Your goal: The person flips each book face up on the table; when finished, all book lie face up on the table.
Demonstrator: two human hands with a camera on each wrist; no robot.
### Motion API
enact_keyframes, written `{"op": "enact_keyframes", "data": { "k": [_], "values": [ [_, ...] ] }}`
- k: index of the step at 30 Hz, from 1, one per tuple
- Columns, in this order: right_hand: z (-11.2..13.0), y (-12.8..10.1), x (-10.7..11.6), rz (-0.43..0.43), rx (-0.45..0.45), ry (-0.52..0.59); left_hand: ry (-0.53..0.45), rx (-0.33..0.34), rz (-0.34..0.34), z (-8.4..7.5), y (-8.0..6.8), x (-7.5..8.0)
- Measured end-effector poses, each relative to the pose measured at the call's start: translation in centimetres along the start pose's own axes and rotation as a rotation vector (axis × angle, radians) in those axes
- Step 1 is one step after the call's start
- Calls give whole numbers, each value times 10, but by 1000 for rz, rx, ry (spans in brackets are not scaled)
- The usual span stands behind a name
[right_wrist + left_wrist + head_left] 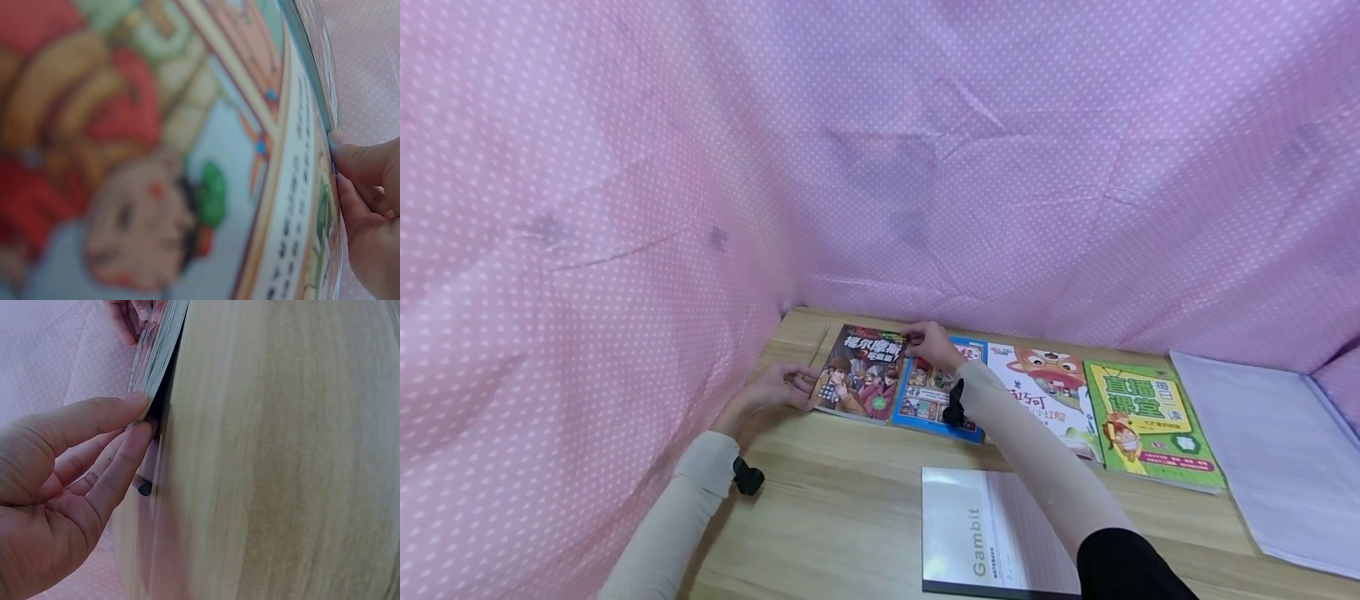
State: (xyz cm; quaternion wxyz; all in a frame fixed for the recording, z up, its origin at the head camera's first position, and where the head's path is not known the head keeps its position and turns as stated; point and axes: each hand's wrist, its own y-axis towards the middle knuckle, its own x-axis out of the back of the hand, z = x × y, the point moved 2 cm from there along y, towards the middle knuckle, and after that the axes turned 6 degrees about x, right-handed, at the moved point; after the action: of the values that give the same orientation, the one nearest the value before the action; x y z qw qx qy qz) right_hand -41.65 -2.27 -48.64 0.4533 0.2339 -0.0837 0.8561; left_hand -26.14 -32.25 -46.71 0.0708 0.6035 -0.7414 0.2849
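The dark comic book lies near the counter's far left corner, leftmost in a row of books. The left hand pinches its left edge between thumb and fingertips. The right hand grips its far right corner, fingers curled. The blue-bordered book lies just beside it.

Both forearms wear snug cream sleeves reaching to the wrists. A small black camera is strapped at each wrist. The right arm's upper part, at five o'clock, carries a black sleeve.
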Motion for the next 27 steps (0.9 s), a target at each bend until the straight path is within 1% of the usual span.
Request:
{"op": "enact_keyframes", "data": {
  "k": [4,9,22,27],
  "values": [
    [2,-1,0,9,1,14,30,-13,14,-2,0,0],
    [2,0,-1,0,-13,7,60,-9,2,-3,-1,0],
    [4,-3,-1,4,-4,-3,74,27,-21,-8,-2,0],
    [5,-3,-1,8,4,-2,84,8,-20,-7,-2,-1]
  ]
}}
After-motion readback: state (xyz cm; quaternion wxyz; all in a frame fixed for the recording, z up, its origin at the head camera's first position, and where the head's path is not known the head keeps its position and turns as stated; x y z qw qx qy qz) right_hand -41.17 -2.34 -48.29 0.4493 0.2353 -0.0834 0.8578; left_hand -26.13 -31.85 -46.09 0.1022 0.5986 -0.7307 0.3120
